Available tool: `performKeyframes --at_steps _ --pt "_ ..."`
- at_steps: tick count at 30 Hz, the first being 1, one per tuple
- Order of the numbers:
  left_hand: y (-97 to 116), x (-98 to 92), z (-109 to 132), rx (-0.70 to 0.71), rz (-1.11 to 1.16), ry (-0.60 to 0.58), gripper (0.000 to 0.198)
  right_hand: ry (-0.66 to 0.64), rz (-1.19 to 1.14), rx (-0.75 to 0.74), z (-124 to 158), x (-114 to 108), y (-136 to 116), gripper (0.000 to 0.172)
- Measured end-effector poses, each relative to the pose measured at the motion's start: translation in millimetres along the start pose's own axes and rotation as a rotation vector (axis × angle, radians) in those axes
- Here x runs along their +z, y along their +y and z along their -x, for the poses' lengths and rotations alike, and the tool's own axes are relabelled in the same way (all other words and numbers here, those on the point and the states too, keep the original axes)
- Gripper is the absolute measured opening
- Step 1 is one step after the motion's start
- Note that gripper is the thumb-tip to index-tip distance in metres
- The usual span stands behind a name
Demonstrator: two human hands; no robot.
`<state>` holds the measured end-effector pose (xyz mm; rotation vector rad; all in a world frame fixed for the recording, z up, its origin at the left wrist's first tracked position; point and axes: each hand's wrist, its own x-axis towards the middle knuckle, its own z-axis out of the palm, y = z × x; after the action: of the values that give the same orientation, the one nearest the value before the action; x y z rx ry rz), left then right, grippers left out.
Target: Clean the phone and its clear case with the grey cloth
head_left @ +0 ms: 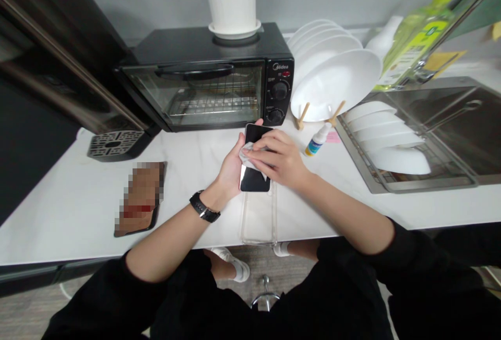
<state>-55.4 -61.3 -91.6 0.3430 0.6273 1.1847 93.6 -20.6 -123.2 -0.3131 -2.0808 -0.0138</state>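
Note:
My left hand (230, 168) grips a smartphone (253, 181) by its left side, with the dark screen facing up. Over that screen my right hand (282, 158) presses a crumpled white wipe (247, 156), fingers closed on it. The wipe covers the middle of the screen. Below the phone, a clear phone case (259, 220) lies on the white counter near its front edge. A small spray bottle (318, 140) with a blue and yellow label stands to the right of my right hand.
Behind my hands is a black toaster oven (279, 43) bearing a white pot (231, 1). White plates (336, 84) stand in a wooden rack beside it. Bowls (403, 160) rest in the sink (442, 186) at right. A partly pixelated flat object (143, 194) lies on the left.

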Motion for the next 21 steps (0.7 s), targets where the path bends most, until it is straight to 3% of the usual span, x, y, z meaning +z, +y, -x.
performKeyframes --at_steps 6,11,21 --pt "9 -7.1 0 0.183 -0.026 0.071 0.058 -0.117 -0.114 -0.116 1 5 -6 0.014" --pt "13 -10.1 0 0.27 -0.023 0.069 0.06 -0.059 -0.085 -0.116 -2 0 -3 0.011" --pt "7 -3.0 2 0.098 -0.021 -0.018 0.049 0.061 0.175 0.18 1 -9 16 0.017"
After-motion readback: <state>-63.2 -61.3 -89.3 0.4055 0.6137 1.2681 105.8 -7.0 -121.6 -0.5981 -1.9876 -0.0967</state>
